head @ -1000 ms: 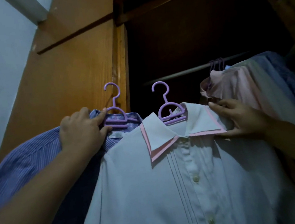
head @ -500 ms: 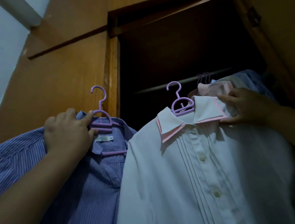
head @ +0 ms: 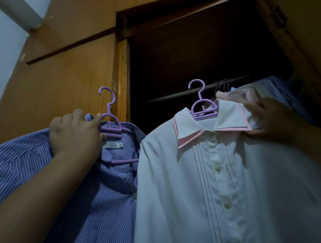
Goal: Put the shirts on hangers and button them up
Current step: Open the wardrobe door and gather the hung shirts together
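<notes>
You are gripping the striped shirt (head: 67,191) with your left hand (head: 73,135) and pinching the white shirt (head: 213,185) at its collar with your right hand (head: 269,119), both hooks aiming at the rail (head: 172,95) at 12 o'clock.

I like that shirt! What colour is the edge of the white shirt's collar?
Pink. The white shirt has a pink-edged collar, clearest in the head view.

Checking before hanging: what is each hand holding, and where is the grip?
Left hand grips the striped shirt at its collar and hanger shoulder. Right hand pinches the white shirt by the collar's right side.
</notes>
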{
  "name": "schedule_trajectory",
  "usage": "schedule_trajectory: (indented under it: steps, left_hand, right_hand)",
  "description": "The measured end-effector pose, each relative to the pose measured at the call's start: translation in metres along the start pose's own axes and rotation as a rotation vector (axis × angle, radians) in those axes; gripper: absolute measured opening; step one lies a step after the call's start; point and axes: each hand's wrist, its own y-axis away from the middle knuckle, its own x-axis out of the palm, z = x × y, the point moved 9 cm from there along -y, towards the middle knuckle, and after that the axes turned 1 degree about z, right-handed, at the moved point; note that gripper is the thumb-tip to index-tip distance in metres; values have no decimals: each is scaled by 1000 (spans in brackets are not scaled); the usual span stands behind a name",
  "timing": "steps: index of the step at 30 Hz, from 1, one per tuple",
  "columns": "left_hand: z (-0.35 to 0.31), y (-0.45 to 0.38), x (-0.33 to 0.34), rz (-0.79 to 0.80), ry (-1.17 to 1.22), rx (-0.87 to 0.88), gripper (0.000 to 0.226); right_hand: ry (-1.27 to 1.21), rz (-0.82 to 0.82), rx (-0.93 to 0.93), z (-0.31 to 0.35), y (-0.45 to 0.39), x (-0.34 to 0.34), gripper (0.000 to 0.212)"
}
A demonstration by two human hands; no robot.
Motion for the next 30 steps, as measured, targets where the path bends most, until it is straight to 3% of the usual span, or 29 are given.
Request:
schedule_trajectory:
  steps: [15, 30]
  left_hand:
    - [-10, -3, -5, -17, -53, 0, 55]
    - [-25, -3, -3, -80, -83, 55, 56]
  right_hand:
    - [10, -101, 96, -24, -6, 1, 97]
    - [141, -62, 85, 26, -39, 37, 83]
